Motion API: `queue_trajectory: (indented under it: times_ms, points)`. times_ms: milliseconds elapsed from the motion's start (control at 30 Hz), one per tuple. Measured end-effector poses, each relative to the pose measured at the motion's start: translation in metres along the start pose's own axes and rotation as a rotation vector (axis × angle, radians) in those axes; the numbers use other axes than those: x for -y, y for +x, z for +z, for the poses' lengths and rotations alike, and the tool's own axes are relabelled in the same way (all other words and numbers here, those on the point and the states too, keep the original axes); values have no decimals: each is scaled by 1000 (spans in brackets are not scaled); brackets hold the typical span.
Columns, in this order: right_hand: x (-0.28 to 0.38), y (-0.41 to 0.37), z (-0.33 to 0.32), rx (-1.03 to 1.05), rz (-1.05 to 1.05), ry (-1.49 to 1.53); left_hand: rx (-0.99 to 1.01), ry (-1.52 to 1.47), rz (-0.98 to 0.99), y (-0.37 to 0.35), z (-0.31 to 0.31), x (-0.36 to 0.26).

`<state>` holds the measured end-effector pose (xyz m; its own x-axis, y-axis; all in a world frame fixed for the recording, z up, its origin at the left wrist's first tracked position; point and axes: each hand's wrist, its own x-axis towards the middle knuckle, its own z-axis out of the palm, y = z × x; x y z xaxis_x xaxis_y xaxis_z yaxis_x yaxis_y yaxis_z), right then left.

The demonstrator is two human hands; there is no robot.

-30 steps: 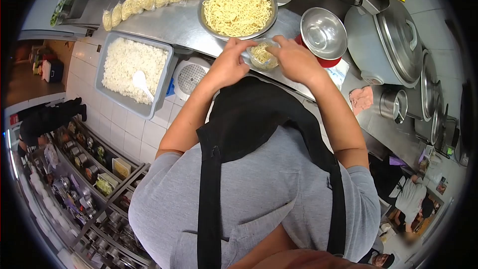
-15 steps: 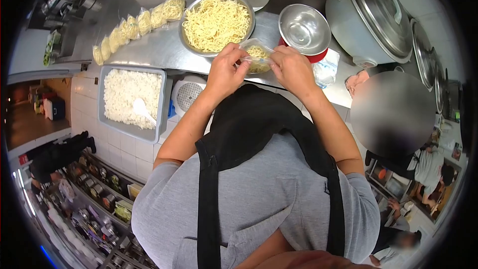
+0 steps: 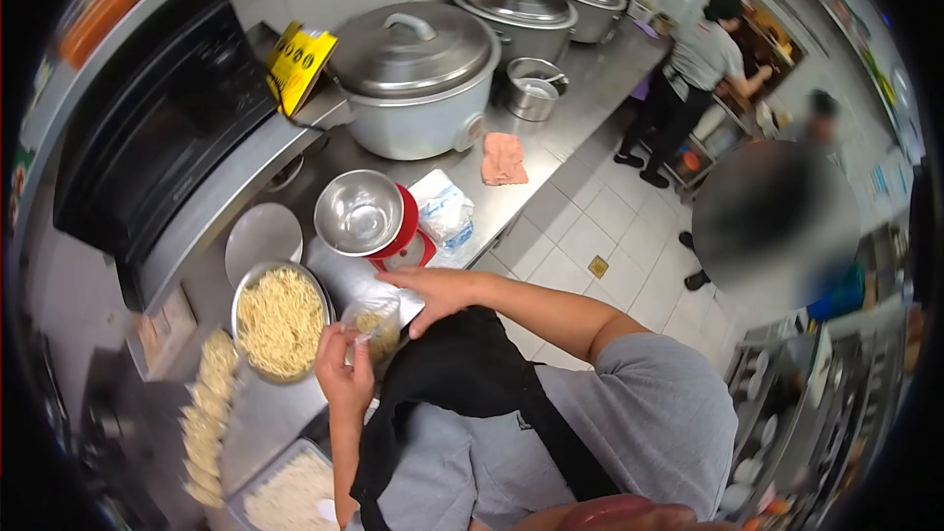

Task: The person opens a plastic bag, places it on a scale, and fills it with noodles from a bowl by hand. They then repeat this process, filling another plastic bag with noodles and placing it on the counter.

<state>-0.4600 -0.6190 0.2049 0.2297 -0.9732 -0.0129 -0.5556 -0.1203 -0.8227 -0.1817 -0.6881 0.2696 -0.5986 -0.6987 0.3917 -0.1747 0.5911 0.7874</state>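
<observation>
A clear plastic bag of yellow noodles (image 3: 377, 326) is at the counter edge in front of my apron. My left hand (image 3: 344, 371) pinches the near side of this bag. On its other side my right hand (image 3: 438, 293) is open, thumb and fingers spread apart beside the bag. A metal bowl heaped with loose noodles (image 3: 280, 324) stands just beyond my left hand. Past my right hand, a shiny steel bowl (image 3: 359, 213) rests on a red scale (image 3: 411, 251). A white-and-blue plastic packet (image 3: 444, 208) lies beside the scale.
Several filled noodle bags (image 3: 208, 413) form a row at the left, near a tub of white rice (image 3: 295, 494). A grey plate (image 3: 264, 244) lies behind the noodles. A large rice cooker (image 3: 413, 123) and pink cloth (image 3: 503, 159) occupy the counter. A person (image 3: 703, 54) stands farther off.
My view has swung right, bringing the cooker and floor into sight. My right hand has opened from its pinch on the bag; my left hand still holds it.
</observation>
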Motion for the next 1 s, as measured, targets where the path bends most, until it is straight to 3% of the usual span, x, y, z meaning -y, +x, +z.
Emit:
queue_trajectory:
  times_ms: [100, 200, 300, 500, 533, 667, 767, 833, 900, 967, 1000]
  points:
    - [10, 4, 34, -45, -147, 97, 140, -14, 101, 2, -11, -7]
    - [34, -3, 63, -157, -155, 73, 247, -71, 170, 2, -16, -14]
    - [49, -18, 96, -160, -112, 296, 302, -129, 210, 4, -13, -18]
    - [66, -61, 142, -642, 164, 551, 287, -228, 152, -6, 8, 0]
    - [64, -65, 147, -721, 299, 528, 289, -373, 12, -13, 13, -3]
    - [78, -73, 139, -855, 408, 667, 220, -315, -54, -33, 10, -4]
    - [80, -69, 134, -699, 219, 560, 335, -226, -240, -65, 1, 20]
    - [105, -65, 123, -581, 130, 564, 497, -508, -337, -81, -13, 19]
    - [155, -69, 107, -321, 54, 558, 496, -408, -316, -112, -31, 26]
    - [149, -60, 123, -287, -32, 521, 507, -456, -368, -137, -37, 31]
    - [155, -61, 121, -302, -245, 386, 512, -461, -349, -145, -35, 18]
